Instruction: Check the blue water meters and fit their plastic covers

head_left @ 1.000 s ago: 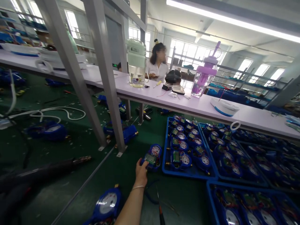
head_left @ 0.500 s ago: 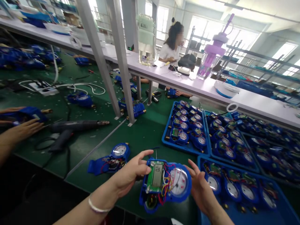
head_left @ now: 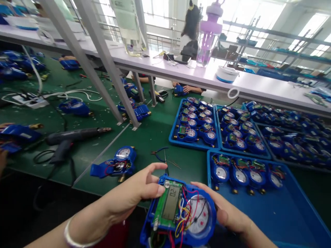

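A blue water meter (head_left: 178, 210) with its housing uncovered is held low in front of me, tilted toward the camera. It has a green circuit board with a small display, loose coloured wires and a round white dial. My left hand (head_left: 141, 187) grips its left side, the thumb on the board's edge and the index finger stretched out past the top. My right hand (head_left: 227, 210) is wrapped around the dial end, its fingertips partly hidden behind the housing. Just beyond lie dark-handled pliers (head_left: 160, 153). Another meter (head_left: 121, 160) with its blue cover folded open lies to the left.
Blue trays (head_left: 170, 139) full of meters stand at the right; the nearest tray (head_left: 258, 220) holds a row of them. A heat gun (head_left: 72, 137) lies left. Metal posts (head_left: 113, 79) carry a shelf (head_left: 165, 74) above the green table. Other people's hands (head_left: 184, 89) work beyond.
My right hand has closed in on the dial end, where its fingers were spread apart before. The meter has come lower and nearer. The view has shifted to the right.
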Available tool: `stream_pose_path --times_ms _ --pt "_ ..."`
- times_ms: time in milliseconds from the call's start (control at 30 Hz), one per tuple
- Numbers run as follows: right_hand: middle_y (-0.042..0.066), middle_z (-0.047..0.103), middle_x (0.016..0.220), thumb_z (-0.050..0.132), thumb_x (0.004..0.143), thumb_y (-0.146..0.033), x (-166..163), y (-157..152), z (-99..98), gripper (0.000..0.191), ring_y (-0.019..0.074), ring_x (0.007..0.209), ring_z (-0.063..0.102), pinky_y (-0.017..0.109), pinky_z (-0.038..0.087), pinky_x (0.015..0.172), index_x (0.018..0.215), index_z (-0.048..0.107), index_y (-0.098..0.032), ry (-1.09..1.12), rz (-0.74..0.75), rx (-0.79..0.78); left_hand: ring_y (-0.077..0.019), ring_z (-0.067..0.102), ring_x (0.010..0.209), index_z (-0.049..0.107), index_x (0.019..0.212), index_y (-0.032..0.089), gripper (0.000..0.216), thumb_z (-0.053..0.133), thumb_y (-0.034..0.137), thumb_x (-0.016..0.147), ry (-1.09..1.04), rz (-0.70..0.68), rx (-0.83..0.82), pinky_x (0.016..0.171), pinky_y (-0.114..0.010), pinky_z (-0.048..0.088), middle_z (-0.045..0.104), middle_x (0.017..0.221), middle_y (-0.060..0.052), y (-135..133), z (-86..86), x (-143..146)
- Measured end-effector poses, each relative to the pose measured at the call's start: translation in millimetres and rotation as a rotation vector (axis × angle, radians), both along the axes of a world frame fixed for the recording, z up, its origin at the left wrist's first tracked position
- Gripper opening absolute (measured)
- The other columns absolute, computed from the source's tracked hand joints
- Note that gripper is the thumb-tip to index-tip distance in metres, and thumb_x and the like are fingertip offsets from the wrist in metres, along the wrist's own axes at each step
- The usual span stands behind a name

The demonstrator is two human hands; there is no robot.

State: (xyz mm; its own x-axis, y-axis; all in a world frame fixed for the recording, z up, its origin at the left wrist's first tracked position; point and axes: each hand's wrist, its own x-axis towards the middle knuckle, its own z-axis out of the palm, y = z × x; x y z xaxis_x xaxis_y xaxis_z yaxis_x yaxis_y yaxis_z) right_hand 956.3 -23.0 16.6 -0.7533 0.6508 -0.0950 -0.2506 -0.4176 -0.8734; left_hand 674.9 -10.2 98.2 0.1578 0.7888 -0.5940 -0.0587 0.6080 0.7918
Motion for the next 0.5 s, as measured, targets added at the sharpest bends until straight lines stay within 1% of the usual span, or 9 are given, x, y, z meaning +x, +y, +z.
stream_pose_path --times_ms 100,167,233,300,367,433,500 --pt "0.015 0.041 0.149 0.069 0.063 -0.08 12 -10 3.3 0.11 0.0353 0.139 0.035 0.047 0.021 0.117 0.149 0.035 -0.02 -0.047 -0.023 0.024 -0.0339 0.069 0.082 0.053 0.129 0.021 0.088 0.086 0.034 0.048 -0.005 -0.065 -0.022 0.07 -0.04 0.052 0.07 0.083 -0.007 5 2.2 14" --pt "0.015 0.046 0.144 0.073 0.061 -0.078 20 -17 1.5 0.111 0.0354 0.135 0.04 0.048 0.024 0.115 0.149 0.037 -0.021 -0.083 -0.046 0.022 -0.0312 0.068 0.078 0.052 0.129 0.022 0.088 0.086 0.034 0.049 0.0 -0.123 -0.039 0.066 -0.037 0.051 0.069 0.082 -0.006 10 3.0 24" --pt "0.013 0.055 0.135 0.08 0.059 -0.071 26 -26 -4.3 0.108 0.0357 0.128 0.048 0.049 0.029 0.112 0.146 0.04 -0.022 -0.085 -0.098 -0.033 -0.0284 0.067 0.075 0.052 0.129 0.023 0.087 0.086 0.034 0.049 0.018 -0.185 -0.046 0.064 -0.033 0.049 0.068 0.081 -0.005 17 3.2 34" --pt "0.012 0.06 0.128 0.087 0.06 -0.06 30 -35 -13.3 0.099 0.0351 0.123 0.052 0.049 0.033 0.109 0.142 0.045 -0.022 -0.021 -0.192 -0.131 -0.0265 0.065 0.074 0.051 0.13 0.024 0.087 0.085 0.037 0.05 0.047 -0.271 -0.027 0.062 -0.03 0.046 0.067 0.08 -0.004 25 1.9 44" --pt "0.011 0.061 0.125 0.091 0.059 -0.049 33 -43 -23.3 0.094 0.0339 0.121 0.054 0.048 0.036 0.107 0.137 0.048 -0.022 0.08 -0.304 -0.207 -0.026 0.064 0.075 0.051 0.131 0.023 0.087 0.085 0.04 0.052 0.079 -0.382 0.004 0.063 -0.029 0.045 0.067 0.08 -0.003 36 -1.5 56" --pt "0.011 0.063 0.123 0.093 0.055 -0.047 36 -49 -32.5 0.094 0.0337 0.116 0.058 0.049 0.039 0.104 0.134 0.049 -0.021 0.167 -0.414 -0.233 -0.0261 0.065 0.078 0.05 0.131 0.024 0.085 0.084 0.045 0.056 0.107 -0.503 0.035 0.065 -0.029 0.046 0.067 0.081 -0.002 50 -7.4 75" --pt "0.011 0.066 0.116 0.092 0.052 -0.051 40 -51 -40.4 0.094 0.0344 0.107 0.063 0.051 0.042 0.101 0.131 0.051 -0.019 0.205 -0.54 -0.229 -0.0263 0.065 0.081 0.05 0.132 0.024 0.081 0.08 0.052 0.062 0.14 -0.591 0.072 0.068 -0.03 0.048 0.068 0.083 -0.002 66 -14.9 103"
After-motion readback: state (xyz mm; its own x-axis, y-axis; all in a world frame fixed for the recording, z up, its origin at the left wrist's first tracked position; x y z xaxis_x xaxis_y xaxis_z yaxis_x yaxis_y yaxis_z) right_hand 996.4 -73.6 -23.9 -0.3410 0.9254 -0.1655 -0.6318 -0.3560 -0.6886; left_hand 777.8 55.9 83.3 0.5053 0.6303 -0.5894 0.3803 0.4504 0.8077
